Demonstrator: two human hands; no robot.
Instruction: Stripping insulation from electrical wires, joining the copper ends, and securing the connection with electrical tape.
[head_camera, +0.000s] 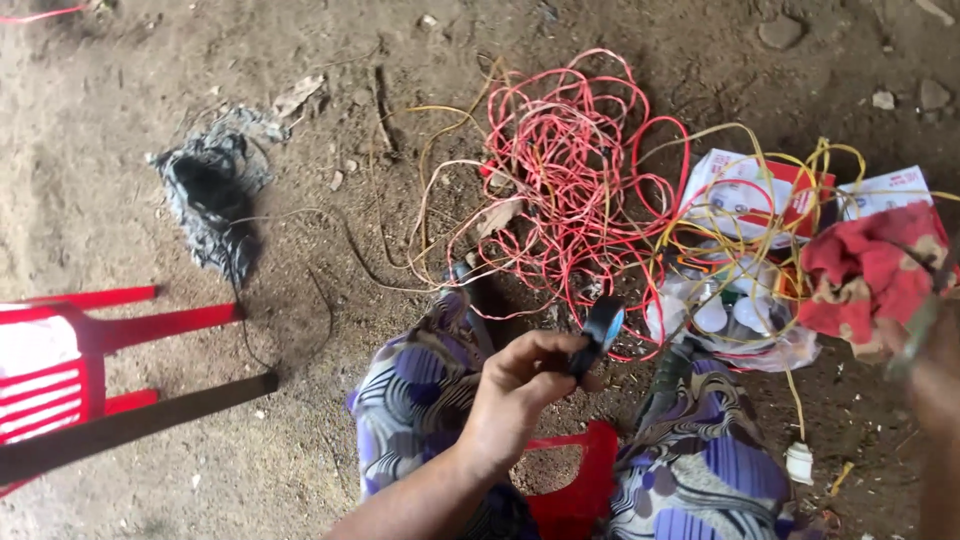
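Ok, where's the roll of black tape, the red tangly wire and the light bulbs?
roll of black tape (601, 333), head view, on its outer band, pinched by the left hand (520, 385).
red wire tangle (565, 170), head view, middle of the loops.
light bulbs (728, 314), head view, on one white bulb.

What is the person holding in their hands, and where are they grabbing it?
The left hand pinches a black tape roll by its rim. The right hand is blurred; its hold cannot be told.
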